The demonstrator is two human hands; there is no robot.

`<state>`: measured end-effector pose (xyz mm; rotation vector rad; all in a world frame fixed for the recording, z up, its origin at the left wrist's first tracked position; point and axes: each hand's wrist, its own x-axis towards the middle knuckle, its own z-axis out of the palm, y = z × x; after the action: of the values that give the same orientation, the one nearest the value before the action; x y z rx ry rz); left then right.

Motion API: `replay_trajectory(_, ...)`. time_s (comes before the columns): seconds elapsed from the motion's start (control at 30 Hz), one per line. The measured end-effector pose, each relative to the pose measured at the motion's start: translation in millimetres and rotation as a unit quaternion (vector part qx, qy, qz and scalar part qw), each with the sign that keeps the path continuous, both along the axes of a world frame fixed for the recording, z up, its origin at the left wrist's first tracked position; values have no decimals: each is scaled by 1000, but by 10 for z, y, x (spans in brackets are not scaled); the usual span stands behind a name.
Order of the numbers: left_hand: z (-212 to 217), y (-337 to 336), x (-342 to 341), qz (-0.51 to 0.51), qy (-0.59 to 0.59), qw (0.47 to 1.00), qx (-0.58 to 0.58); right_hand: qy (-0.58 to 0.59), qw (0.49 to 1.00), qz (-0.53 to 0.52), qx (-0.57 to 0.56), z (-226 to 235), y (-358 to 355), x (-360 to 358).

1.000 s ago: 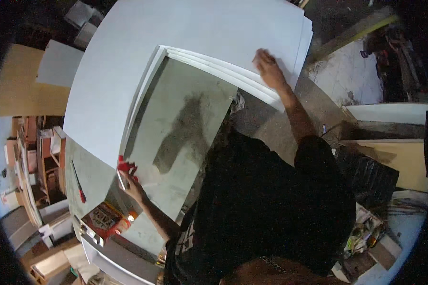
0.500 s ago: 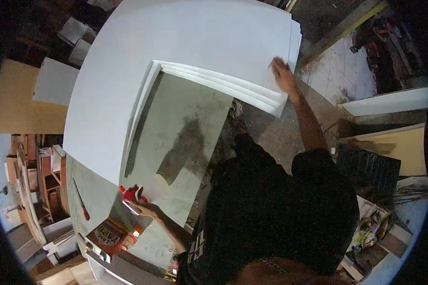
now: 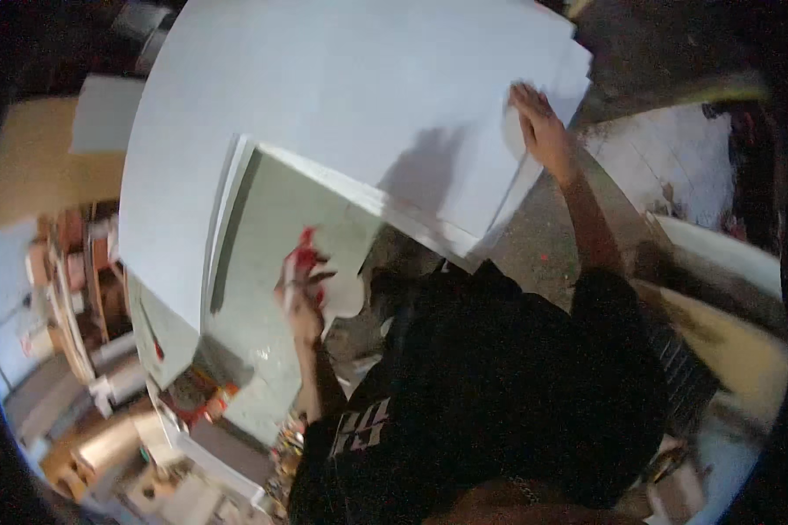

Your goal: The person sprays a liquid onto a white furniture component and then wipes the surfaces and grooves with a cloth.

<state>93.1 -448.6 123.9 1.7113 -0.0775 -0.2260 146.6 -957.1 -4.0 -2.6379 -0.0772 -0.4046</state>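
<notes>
A stack of large white panels (image 3: 341, 79) with a cut-out corner covers the far part of a greenish work surface (image 3: 276, 219). My left hand (image 3: 299, 306) is closed around a red-and-white thing (image 3: 305, 261) with a narrow red tip, held over the greenish surface inside the cut-out. Blur hides its exact kind; it resembles a small squeeze bottle. My right hand (image 3: 543, 127) is at the right side of the top panel, fingers extended and apparently empty. A faint pale round patch beside those fingers cannot be made out.
A red-handled screwdriver (image 3: 158, 352) lies at the surface's left edge, and a dark box (image 3: 190, 391) stands near its lower left corner. Wooden offcuts and boards (image 3: 79, 297) crowd the left side. Pale boards (image 3: 718, 249) lean at the right.
My left hand has moved up and to the right, carrying the red-and-white thing from the panel's lower corner into the cut-out. My right hand stays near the panel's right side. The view has shifted.
</notes>
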Motion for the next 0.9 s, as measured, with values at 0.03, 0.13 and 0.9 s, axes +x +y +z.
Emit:
replay_trajectory(0.03, -68, -246, 97, -14, 21, 1000, 2, -4, 999, 39, 26, 144, 213, -244)
replay_trajectory(0.13, 168, -937, 415, -103, 3, 991, 87, 57, 991, 97, 77, 328, 775, -686)
replay_trajectory(0.9, -355, 1876, 1250, 443, -186, 875, -61, 75, 986, 120, 88, 377, 703, -72)
